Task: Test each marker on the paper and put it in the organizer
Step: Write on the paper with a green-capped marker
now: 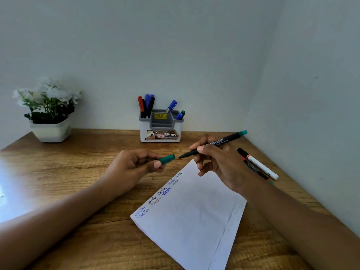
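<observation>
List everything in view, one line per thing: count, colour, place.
table: one, brown wood, against the walls.
paper: one, white, handwriting along one edge, front of table.
organizer: one, white and grey, back centre of table.
stored markers: about eight, red, black, blue, green, standing in organizer.
plant: one, white flowers, white pot, back left.
loose markers: at least two, one white with black cap, one dark, lying right of paper.
held marker: one, black with green end, uncapped, near paper's far corner.
cap: one, green, facing the held marker's tip.
left hand: pinches cap.
right hand: grips held marker.
</observation>
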Tool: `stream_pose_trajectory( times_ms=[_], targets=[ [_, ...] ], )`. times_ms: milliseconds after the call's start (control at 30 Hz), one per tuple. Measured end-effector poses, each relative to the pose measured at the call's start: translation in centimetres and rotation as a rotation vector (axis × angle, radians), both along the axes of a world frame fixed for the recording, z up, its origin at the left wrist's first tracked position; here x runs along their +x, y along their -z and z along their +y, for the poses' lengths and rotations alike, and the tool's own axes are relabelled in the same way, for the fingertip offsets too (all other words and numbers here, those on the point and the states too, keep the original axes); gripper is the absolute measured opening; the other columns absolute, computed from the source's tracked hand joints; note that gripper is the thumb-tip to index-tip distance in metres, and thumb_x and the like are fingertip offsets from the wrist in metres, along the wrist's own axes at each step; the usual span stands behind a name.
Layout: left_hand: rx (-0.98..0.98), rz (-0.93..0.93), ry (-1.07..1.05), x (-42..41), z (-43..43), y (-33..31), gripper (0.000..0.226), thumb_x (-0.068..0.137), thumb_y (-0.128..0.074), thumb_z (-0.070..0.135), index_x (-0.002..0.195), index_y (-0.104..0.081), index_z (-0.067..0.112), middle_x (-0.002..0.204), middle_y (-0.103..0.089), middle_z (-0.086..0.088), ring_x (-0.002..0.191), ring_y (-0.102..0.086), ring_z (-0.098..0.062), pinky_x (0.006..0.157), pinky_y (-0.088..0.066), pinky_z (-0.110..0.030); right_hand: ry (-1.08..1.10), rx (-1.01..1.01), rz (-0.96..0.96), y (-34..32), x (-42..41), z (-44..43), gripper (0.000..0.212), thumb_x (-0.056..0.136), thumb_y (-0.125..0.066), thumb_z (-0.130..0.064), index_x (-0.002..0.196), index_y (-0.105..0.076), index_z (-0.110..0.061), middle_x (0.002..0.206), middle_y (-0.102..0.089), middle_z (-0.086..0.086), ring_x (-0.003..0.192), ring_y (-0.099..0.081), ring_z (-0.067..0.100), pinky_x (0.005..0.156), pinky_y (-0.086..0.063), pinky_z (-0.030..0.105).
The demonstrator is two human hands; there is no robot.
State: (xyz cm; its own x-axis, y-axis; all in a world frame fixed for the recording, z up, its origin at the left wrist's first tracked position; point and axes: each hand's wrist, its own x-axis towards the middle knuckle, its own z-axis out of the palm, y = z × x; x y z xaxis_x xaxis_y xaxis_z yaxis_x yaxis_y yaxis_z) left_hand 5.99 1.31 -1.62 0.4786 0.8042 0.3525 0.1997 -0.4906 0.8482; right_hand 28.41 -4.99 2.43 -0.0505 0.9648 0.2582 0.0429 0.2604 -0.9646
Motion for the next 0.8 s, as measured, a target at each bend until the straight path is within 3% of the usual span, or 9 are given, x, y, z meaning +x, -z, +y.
stream_pose_trajectory(
  times_ms=[133,333,800],
  targets=[
    [-0.025,-0.036,0.019,0.0,0.2,0.1,0.025,0.073,-0.065,0.029,0.098,-0.070,0.026,0.092,-0.077,0.005,0.089,-0.074,-0.013,0.088,-0.056,-0.041,0.016,-0.028,0.034,0.5,-0.2,0.3,0.018,0.093,-0.048,-0.003,0.089,-0.065,-0.006,0.066,-0.060,0.006,0.058,-0.058,0.013,0.048,-0.051,0.025],
    [-0.085,-0.090,0.058,0.1,0.1,-0.1,0.023,0.073,-0.064,0.021,0.095,-0.070,0.023,0.091,-0.077,0.004,0.086,-0.074,-0.017,0.078,-0.059,-0.024,-0.003,-0.038,0.022,0.8,-0.6,0.3,0.015,0.094,-0.048,-0.006,0.091,-0.063,-0.009,0.068,-0.063,0.004,0.061,-0.060,0.013,0.052,-0.054,0.026],
    [-0.246,-0.098,0.117,0.3,0.2,-0.4,0.023,0.070,-0.065,0.024,0.092,-0.072,0.021,0.087,-0.078,-0.001,0.079,-0.075,-0.015,0.060,-0.059,-0.021,-0.047,-0.003,-0.006,1.0,-1.3,0.0,0.004,0.091,-0.055,-0.010,0.088,-0.054,-0.012,0.069,-0.064,0.005,0.062,-0.061,0.015,0.052,-0.055,0.029]
  ],
)
